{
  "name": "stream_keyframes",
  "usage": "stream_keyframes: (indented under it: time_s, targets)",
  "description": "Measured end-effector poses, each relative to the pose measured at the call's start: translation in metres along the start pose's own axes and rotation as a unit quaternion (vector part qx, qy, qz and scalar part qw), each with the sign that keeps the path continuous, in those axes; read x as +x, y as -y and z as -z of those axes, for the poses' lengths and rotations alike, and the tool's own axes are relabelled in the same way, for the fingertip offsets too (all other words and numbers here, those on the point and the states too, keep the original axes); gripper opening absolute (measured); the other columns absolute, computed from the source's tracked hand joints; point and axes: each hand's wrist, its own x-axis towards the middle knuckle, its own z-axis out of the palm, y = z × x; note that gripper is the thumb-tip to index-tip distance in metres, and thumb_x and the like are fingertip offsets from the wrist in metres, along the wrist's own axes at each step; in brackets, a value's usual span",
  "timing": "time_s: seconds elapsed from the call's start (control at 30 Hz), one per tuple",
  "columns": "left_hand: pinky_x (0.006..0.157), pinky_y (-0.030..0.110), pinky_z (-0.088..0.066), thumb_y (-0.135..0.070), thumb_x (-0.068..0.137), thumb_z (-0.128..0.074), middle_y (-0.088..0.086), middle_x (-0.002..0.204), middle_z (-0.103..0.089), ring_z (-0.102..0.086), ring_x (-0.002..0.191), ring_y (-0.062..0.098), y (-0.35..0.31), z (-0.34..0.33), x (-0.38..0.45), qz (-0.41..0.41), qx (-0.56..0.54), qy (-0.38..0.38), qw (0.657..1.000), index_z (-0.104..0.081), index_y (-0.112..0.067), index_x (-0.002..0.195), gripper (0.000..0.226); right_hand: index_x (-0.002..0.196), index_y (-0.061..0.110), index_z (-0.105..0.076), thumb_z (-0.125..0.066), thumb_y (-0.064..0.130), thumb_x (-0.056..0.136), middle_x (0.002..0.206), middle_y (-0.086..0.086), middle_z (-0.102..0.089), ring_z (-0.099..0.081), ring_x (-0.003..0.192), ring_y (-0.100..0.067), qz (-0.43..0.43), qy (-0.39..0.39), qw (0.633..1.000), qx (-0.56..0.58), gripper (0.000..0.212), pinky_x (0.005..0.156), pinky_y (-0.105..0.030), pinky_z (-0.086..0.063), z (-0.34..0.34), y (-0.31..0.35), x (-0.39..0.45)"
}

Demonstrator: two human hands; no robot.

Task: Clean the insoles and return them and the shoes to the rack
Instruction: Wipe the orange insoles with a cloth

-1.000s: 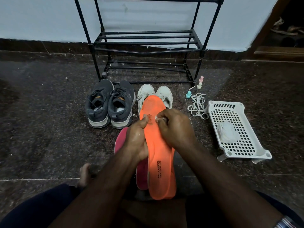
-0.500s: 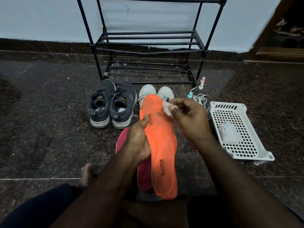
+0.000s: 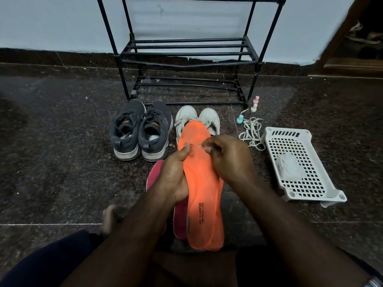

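Two pairs of shoes stand side by side on a dark speckled stone floor [image 3: 51, 162], toes toward a black metal shoe rack [image 3: 186, 52] whose slatted shelves hold nothing. The rack stands against a pale blue wall [image 3: 51, 21] with a dark skirting strip along its foot. The dark grey sneakers [image 3: 141, 131] are on the left, the white sneakers [image 3: 196, 118] just beside them on the right, partly hidden behind an orange insole [image 3: 204, 193].

The left hand [image 3: 174, 177] grips the orange insole by its left edge, thumb pressed on the upper face. The right hand [image 3: 228, 158] pinches a small white wad, hard to make out, against the insole near its toe end. Printed lettering shows near the heel. Dark pink insoles [image 3: 180, 220] lie on the floor beneath it, mostly covered.

To the right, a tangle of white shoelaces [image 3: 251, 133] lies near three small pastel items that are too small to identify. Next to the laces sits a white perforated plastic basket [image 3: 310, 187] holding a crumpled white wad [image 3: 289, 166]. A thin pale joint line [image 3: 41, 224] crosses the floor close to the person's dark trouser legs.
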Motion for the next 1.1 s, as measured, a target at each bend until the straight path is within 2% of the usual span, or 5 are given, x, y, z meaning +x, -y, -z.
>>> stream_keyframes:
  time_s: [0.23,0.43,0.8,0.93,1.1]
  targets:
    - [0.094,0.050,-0.052,-0.037,0.106,-0.038,0.025,0.115,-0.069,-0.070,0.102,0.036,0.000,-0.002,-0.002,-0.024,0.014,-0.024,0.999,-0.060,0.005,0.125,0.051,0.091,0.011,-0.075,-0.071,-0.005,0.076,0.088,-0.002,-0.071,-0.062,0.082,-0.008,0.004,-0.025,0.999,0.027,0.022,0.076,-0.007,-0.042,0.004,0.000,0.000]
    - [0.099,0.051,-0.050,-0.039,0.104,-0.041,0.029,0.131,-0.059,-0.063,0.113,0.039,-0.002,-0.002,-0.001,-0.033,0.011,-0.051,0.998,-0.052,0.008,0.137,0.058,0.089,0.017,-0.074,-0.071,0.004,0.078,0.090,0.000,-0.072,-0.066,0.086,-0.020,-0.001,0.043,0.998,-0.044,0.017,0.080,-0.032,-0.051,-0.001,0.004,-0.007]
    - [0.099,0.056,-0.051,-0.029,0.103,-0.047,0.031,0.131,-0.059,-0.062,0.113,0.041,0.004,0.001,0.002,-0.059,0.037,-0.048,0.996,-0.053,0.007,0.135,0.049,0.090,0.011,-0.071,-0.060,-0.004,0.078,0.089,-0.002,-0.070,-0.063,0.084,-0.019,0.031,-0.034,0.999,-0.021,0.022,0.077,-0.029,-0.048,0.001,0.008,0.003]
    - [0.084,0.046,-0.059,-0.035,0.104,-0.043,0.025,0.113,-0.069,-0.071,0.099,0.035,0.002,0.001,0.002,-0.048,0.026,-0.046,0.997,-0.057,0.007,0.129,0.051,0.093,0.019,-0.072,-0.064,0.005,0.080,0.094,0.003,-0.071,-0.065,0.090,-0.016,-0.012,0.053,0.997,-0.050,0.021,0.083,-0.030,-0.051,0.005,0.008,-0.003]
    - [0.088,0.042,-0.054,-0.037,0.106,-0.039,0.018,0.089,-0.069,-0.068,0.085,0.029,-0.003,-0.002,0.000,-0.046,-0.008,-0.038,0.998,-0.066,0.001,0.095,0.047,0.092,0.020,-0.073,-0.067,0.010,0.081,0.091,0.003,-0.071,-0.063,0.088,-0.013,0.020,0.065,0.998,-0.005,0.016,0.080,-0.026,-0.048,-0.002,0.023,-0.010]
